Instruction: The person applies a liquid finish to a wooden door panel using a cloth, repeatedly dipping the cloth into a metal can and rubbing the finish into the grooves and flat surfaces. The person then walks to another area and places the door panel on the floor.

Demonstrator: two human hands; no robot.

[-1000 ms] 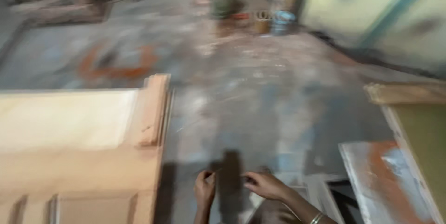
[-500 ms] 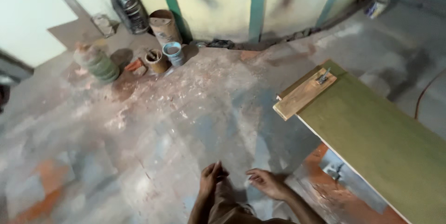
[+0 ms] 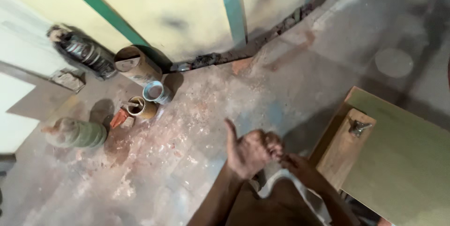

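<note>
My left hand [image 3: 251,152] is raised over the stained concrete floor [image 3: 187,160], thumb up and fingers curled into a loose fist with nothing visible in it. My right hand [image 3: 296,164] sits just behind and to the right of it, touching its fingers and mostly hidden, so I cannot see its grip. Both forearms come in from the bottom edge, with a bit of white cloth [image 3: 275,185] between them. To the right lies a green panel [image 3: 408,165] with a bare wooden block [image 3: 344,153] and a small metal fitting [image 3: 359,126].
Against the yellow wall [image 3: 187,10] with green and blue stripes stand a large brown tin [image 3: 136,64], a small blue tin [image 3: 157,91], a small brown tin [image 3: 139,107] and a dark ribbed container [image 3: 86,53]. A green ribbed jar [image 3: 78,133] lies on its side.
The view has swung from a wooden door panel towards the wall and tins. My hands, apart and low before, have risen and come together, the left one curling shut.
</note>
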